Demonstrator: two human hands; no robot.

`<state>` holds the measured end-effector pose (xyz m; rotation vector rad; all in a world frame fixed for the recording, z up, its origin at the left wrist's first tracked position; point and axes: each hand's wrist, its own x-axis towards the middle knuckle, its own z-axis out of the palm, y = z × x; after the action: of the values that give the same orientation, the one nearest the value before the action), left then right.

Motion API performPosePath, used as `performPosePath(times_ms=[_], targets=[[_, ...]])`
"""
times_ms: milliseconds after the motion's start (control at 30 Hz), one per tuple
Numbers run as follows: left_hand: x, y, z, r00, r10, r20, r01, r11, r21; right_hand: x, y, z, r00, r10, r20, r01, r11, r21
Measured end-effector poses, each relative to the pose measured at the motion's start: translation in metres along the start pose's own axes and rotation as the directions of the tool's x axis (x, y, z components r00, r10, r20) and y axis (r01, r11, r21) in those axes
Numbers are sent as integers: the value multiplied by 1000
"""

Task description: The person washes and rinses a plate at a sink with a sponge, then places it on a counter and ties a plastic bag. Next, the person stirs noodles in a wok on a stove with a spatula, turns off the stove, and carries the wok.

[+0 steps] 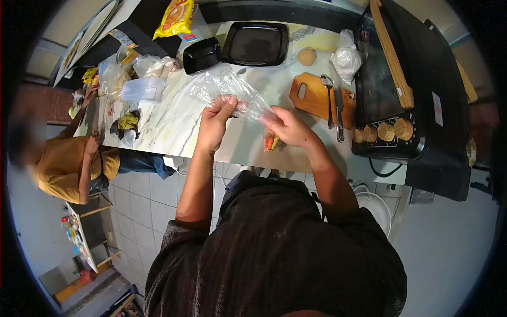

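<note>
A clear plastic bag (224, 87) is stretched between my two hands above the marble counter. My left hand (217, 116) grips one side of it, with the thumb on top. At the other side, my right hand (285, 126) pinches the bag's edge. Just below my right hand, a small red and yellow item (271, 141) shows near the counter's front edge; its kind is unclear. To the right of my hands lies a wooden cutting board (310, 95) with a spoon (328, 90) and a knife (338, 113) across it.
Behind the bag are a black tray (256, 45), a smaller black dish (202, 56) and a round tan item (307, 56). A black appliance with wooden knobs (387, 131) stands right. Left are a plastic container (142, 90) and a seated person (68, 164) in a mustard shirt.
</note>
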<state>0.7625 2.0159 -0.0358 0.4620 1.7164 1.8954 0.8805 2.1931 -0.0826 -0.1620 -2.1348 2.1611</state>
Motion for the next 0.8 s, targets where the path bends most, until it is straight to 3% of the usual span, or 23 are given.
performPosePath(times_ms=[33,100,167,233,267,333,367,400,433,467,500,533,600,633,700,733,767,800], targets=[[1,-3,-5,999,-50,8,50,996,-80,-1,-2,-2,995,-27,91,35,996,-79],[1,-10,-15,999,-51,-3,50,998,-47,3,-2,1,979,-49,196,81,984,-157],[-2,-5,-22,998,-58,-8,58,998,-12,10,7,8,992,81,92,-79,997,-22],[-4,3,-30,974,-219,-47,224,958,180,16,11,9,996,37,85,-33,998,-48],[-5,6,-34,976,-214,-52,220,959,178,21,11,10,998,-5,70,10,997,-71],[-8,10,-44,903,-248,-352,409,747,524,33,9,15,999,-3,32,6,994,-106],[-10,9,-49,901,-246,-356,410,749,520,37,5,20,1000,1,-12,-3,990,-138],[-12,8,-54,957,206,-202,4,690,724,35,-2,17,976,207,60,-205,978,-43],[-15,6,-58,806,590,41,-359,433,827,39,-14,20,976,208,63,-206,978,-45],[-21,36,-45,771,583,256,-450,215,867,44,-22,24,952,293,87,-266,933,-241],[-21,34,-42,772,581,257,-450,216,866,47,-30,28,921,380,91,-309,850,-427],[-20,31,-40,777,515,362,-491,135,861,48,-41,33,921,380,88,-310,850,-426],[-6,16,-53,741,390,546,-597,10,802,50,-58,40,820,533,208,-365,768,-526],[2,2,-66,735,392,554,-604,4,797,49,-53,40,825,528,201,-365,770,-524],[15,-19,-82,857,87,508,-484,471,737,45,-28,39,961,243,130,-154,863,-481],[16,-22,-83,854,87,514,-490,471,734,46,-15,34,962,242,123,-156,863,-481],[16,-24,-82,863,94,496,-470,510,721,48,-4,29,980,172,100,-153,973,-172],[15,-27,-82,874,98,476,-447,548,707,50,8,24,992,112,55,-119,981,155]])
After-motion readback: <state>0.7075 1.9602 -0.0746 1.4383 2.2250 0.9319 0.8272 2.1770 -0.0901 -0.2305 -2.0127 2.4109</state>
